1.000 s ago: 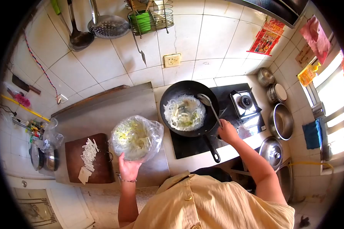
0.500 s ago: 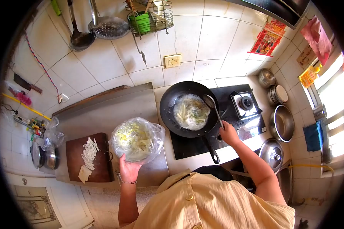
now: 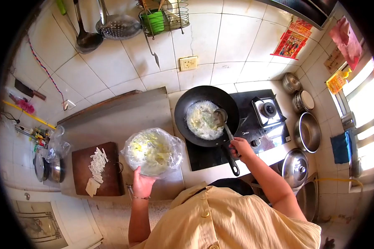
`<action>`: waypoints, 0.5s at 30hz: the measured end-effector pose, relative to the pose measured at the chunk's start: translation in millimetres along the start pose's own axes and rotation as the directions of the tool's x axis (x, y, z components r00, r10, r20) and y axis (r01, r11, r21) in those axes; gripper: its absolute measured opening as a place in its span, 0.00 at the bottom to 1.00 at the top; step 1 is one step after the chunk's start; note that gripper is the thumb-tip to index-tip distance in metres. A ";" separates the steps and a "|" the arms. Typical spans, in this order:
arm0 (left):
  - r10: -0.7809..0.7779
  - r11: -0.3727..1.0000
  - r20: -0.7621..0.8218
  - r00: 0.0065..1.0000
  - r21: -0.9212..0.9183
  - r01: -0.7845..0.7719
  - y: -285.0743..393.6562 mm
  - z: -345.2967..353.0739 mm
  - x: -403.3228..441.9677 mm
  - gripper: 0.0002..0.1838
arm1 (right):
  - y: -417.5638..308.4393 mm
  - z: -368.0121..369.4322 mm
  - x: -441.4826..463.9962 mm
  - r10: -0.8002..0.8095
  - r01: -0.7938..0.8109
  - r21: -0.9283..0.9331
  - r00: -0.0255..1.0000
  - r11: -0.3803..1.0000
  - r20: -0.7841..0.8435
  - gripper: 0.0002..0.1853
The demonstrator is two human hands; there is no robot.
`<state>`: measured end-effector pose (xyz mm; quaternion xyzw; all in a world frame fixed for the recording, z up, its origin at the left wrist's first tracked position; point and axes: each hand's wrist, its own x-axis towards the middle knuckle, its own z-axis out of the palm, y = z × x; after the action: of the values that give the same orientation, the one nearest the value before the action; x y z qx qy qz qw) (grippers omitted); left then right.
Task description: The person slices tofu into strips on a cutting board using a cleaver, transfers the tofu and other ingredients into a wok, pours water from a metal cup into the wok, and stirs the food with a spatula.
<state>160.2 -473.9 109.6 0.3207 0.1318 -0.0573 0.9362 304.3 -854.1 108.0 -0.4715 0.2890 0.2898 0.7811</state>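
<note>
My left hand [image 3: 143, 186] grips the near edge of a bowl covered in clear plastic [image 3: 153, 152], with pale yellow-green chopped vegetable in it. My right hand [image 3: 242, 148] is closed round the handle of a ladle [image 3: 221, 116], whose head dips into the right side of a black wok [image 3: 183, 132]. Whitish bubbling liquid with pale pieces [image 3: 202, 120] fills the wok's bottom. The wok sits on the left burner of a black glass stove [image 3: 199, 159], its handle pointing toward me.
Left of the bowl, a brown cutting board [image 3: 81, 166] carries white strips [image 3: 97, 165] and a pale slab [image 3: 92, 187]. Right of the stove stand a metal basin [image 3: 307, 132] and a lidded pot [image 3: 295, 169]. A ladle and a skimmer [image 3: 119, 27] hang on the tiled wall.
The ladle's head has moved left and down within the wok, and my right hand has shifted slightly left and lower. The covered bowl in my left hand has moved a little to the right.
</note>
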 end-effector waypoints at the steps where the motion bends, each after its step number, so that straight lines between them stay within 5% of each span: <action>1: 0.000 1.000 0.000 1.000 0.000 0.000 -0.4 4.0 0.1 0.30 | 1.6 -2.5 4.6 0.068 -0.069 0.102 0.998 0.992 0.014 0.04; 5: 0.016 1.000 -0.038 0.999 -0.005 -0.016 -1.8 14.5 9.8 0.31 | 4.5 -11.5 9.6 0.167 -0.237 0.434 0.967 0.869 0.193 0.06; 10: -0.008 1.000 -0.021 1.000 0.011 0.008 2.8 23.7 31.5 0.31 | -31.0 2.4 -43.0 0.143 -0.268 0.423 0.942 0.866 0.303 0.05; 15: -0.113 0.984 -0.025 0.993 0.139 0.115 -5.4 45.8 75.7 0.32 | -60.5 14.6 -83.9 0.092 -0.172 0.331 0.965 0.928 0.246 0.12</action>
<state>241.4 -508.2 119.7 0.3779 0.1536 -0.1171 0.9055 295.0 -879.5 208.9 -0.2687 0.2762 0.3379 0.8587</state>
